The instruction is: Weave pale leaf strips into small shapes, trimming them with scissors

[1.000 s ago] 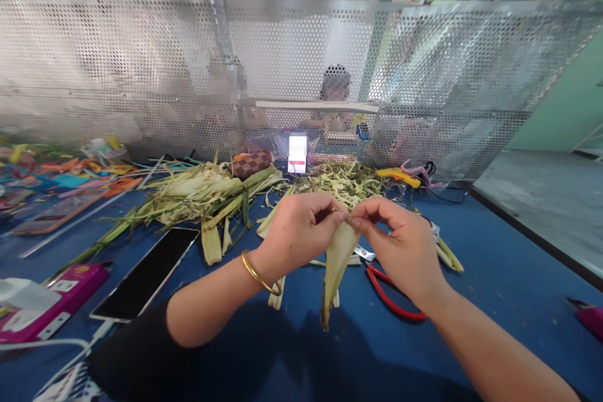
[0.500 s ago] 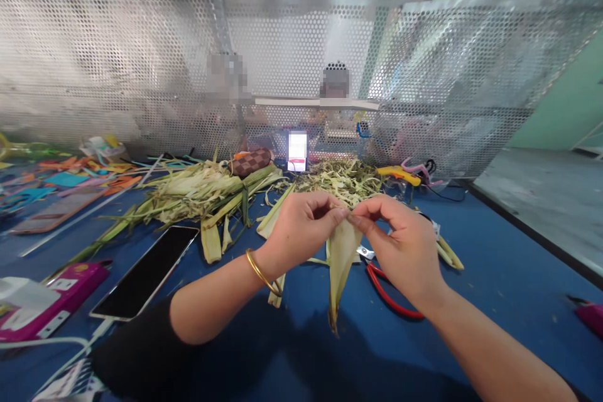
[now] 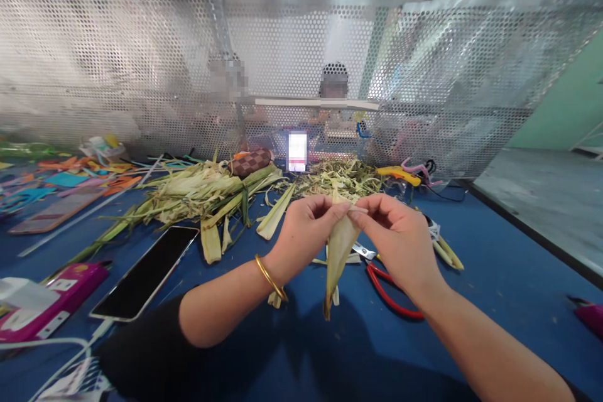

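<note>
A pale corn husk [image 3: 341,245] hangs point-down between my hands above the blue table. My left hand [image 3: 308,226], with a gold bangle at the wrist, pinches its upper edge between thumb and finger. Close against it, my right hand [image 3: 400,239] is closed in a pinch at the top of the same husk, where a thin pale strip shows between the fingertips. Red-handled scissors [image 3: 391,295] lie just under my right hand, their blades partly hidden by the husk and hand. Behind the hands sits a heap of shredded husk bits [image 3: 336,179].
A pile of husks [image 3: 198,191] lies left of centre. Nearer are a black-screened phone [image 3: 146,273] and a magenta power strip [image 3: 61,298] with cables. A lit phone [image 3: 297,151] stands against the perforated metal screen [image 3: 282,31]; people sit behind it. A yellow tool [image 3: 400,174] lies right.
The husk has risen slightly and its lower tip has swung left. My left hand has shifted a little right, and a thin strip now shows at the right fingertips.
</note>
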The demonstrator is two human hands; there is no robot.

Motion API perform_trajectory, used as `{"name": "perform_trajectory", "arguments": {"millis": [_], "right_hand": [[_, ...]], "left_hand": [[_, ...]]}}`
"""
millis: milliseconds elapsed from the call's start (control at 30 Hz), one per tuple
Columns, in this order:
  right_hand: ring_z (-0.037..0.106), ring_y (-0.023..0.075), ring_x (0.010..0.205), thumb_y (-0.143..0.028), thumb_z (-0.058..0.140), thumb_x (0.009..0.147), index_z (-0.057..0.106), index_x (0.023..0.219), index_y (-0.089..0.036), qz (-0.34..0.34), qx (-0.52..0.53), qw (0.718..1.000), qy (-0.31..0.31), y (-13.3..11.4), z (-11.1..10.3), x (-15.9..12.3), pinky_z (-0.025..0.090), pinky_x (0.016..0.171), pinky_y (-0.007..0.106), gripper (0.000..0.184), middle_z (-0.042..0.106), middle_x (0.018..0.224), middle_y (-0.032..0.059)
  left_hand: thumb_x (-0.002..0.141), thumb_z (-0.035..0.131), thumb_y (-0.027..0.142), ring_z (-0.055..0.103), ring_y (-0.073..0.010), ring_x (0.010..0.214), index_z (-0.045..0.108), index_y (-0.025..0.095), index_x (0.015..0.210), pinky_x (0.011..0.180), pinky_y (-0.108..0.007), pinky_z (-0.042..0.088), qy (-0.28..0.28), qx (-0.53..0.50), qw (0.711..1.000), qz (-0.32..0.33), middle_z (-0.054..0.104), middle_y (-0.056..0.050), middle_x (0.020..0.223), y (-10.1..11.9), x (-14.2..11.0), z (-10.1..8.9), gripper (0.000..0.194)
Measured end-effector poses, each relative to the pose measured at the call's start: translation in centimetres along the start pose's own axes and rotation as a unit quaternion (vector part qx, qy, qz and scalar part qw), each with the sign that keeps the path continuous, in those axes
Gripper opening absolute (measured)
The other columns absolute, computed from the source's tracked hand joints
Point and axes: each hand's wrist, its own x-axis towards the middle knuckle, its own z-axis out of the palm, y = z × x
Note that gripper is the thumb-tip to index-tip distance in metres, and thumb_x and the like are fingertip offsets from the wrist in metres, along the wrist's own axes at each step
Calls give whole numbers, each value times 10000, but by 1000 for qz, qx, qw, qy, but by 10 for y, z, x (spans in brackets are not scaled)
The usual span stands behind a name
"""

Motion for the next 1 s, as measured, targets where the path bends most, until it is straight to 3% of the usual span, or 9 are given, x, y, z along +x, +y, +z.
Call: {"name": "perform_trajectory", "arguments": {"millis": [167, 400, 667, 833, 900, 1000], "right_hand": [[554, 136, 582, -279, 613, 772, 617, 709, -196, -41, -45, 998, 14, 1, 0, -1, 451, 570, 272, 104, 630, 638, -4], [598, 154, 669, -240, 576, 829, 610, 754, -210, -137, -86, 986, 41, 7, 4, -5, 476, 643, 298, 88, 660, 718, 8], [606, 165, 700, -247, 554, 858, 601, 773, -232, -197, -118, 971, 59, 12, 6, -6, 479, 666, 309, 99, 658, 742, 3], [581, 154, 689, -251, 594, 827, 616, 768, -224, -149, -46, 985, 68, 14, 9, -6, 476, 660, 301, 68, 646, 735, 0], [581, 153, 691, -269, 627, 798, 622, 799, -221, -89, 12, 994, 59, 14, 12, -6, 482, 662, 301, 48, 645, 747, -1], [582, 156, 679, -305, 691, 731, 617, 844, -210, 35, 116, 993, 11, 13, 15, -6, 486, 639, 303, 165, 644, 751, 4]], "left_hand": [[809, 555, 377, 358, -76, 533, 522, 156, 597, 478, -204, 287, 31, 8, 999, -15, 432, 41, 560, -6, -2, 6, 308], [803, 556, 428, 342, -73, 515, 502, 164, 602, 462, -208, 276, 29, -36, 998, -40, 414, 46, 556, -7, -3, 6, 336], [787, 576, 425, 335, -67, 503, 501, 168, 600, 455, -207, 273, 39, -67, 996, -50, 403, 51, 555, -8, -3, 7, 327], [790, 577, 421, 353, -66, 502, 523, 161, 617, 458, -203, 291, 36, -72, 995, -61, 428, 50, 552, -9, -2, 7, 317], [792, 575, 404, 365, -68, 509, 540, 157, 627, 464, -202, 302, 44, -57, 996, -54, 450, 47, 558, -9, -1, 6, 299], [789, 577, 363, 392, -75, 533, 561, 156, 633, 488, -202, 327, 64, -21, 997, -28, 483, 42, 574, -11, 1, 6, 260]]}}
